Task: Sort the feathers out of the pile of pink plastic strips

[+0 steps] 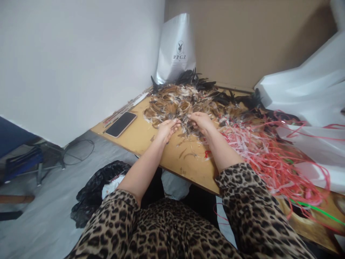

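Note:
A heap of brown and black feathers covers the far part of the wooden table. At its near edge my left hand is closed in a pinch, palm turned partly up, on what looks like a feather with its brown fan beyond the fingertips. Close by on the right, my right hand is also pinched, over the feathers; what lies between its fingertips is too small to make out. The two hands are a short gap apart, and loose feathers lie scattered on the tabletop below them.
A phone lies at the table's left edge. Behind the heap stands a silver-white bag. Tangled red and pink ribbons spread to the right, beside white sheeting. A black plastic bag sits on the floor.

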